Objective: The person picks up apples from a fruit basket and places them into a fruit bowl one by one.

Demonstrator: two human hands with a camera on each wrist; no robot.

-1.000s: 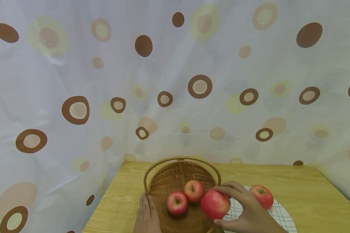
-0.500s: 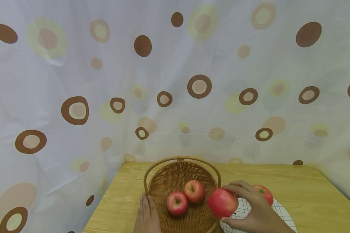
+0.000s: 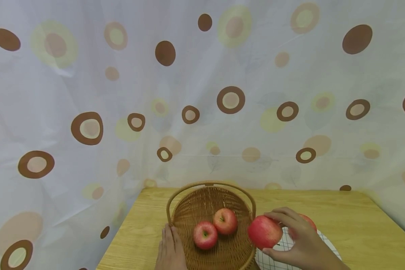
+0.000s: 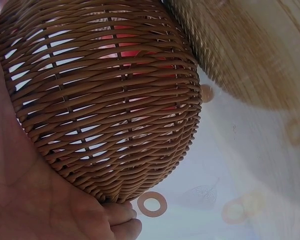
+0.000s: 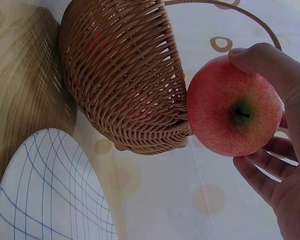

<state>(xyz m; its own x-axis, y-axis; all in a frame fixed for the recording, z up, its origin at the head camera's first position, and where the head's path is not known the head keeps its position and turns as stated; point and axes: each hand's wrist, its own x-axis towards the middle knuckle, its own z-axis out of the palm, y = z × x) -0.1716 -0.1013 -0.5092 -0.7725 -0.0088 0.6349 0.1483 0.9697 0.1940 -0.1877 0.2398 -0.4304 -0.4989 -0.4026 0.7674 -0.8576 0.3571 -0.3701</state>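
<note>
In the head view my right hand [image 3: 302, 240] pinches a red apple [image 3: 264, 231] between thumb and fingers, held just right of the wicker basket's [image 3: 229, 258] rim, over the plate. The right wrist view shows the apple's stem end [image 5: 235, 107] close to the basket's rim [image 5: 155, 135]. Two apples lie inside the basket, a left one [image 3: 205, 235] and a right one [image 3: 225, 221]. My left hand [image 3: 170, 249] rests against the basket's left side near the handle's foot, fingers fairly straight. Its palm [image 4: 45, 190] lies along the woven wall [image 4: 115, 110] in the left wrist view.
A white plate with a blue grid [image 3: 327, 243] stands right of the basket. Another apple [image 3: 309, 220] sits on it, mostly hidden behind my right hand. The basket's tall handle [image 3: 209, 183] arches over its back. Behind the wooden table [image 3: 361, 225] hangs a dotted curtain [image 3: 249, 135].
My right hand has moved right with its apple, from over the basket's right side to beyond the rim. It now covers more of the plate's apple. My left hand and the basket have stayed put.
</note>
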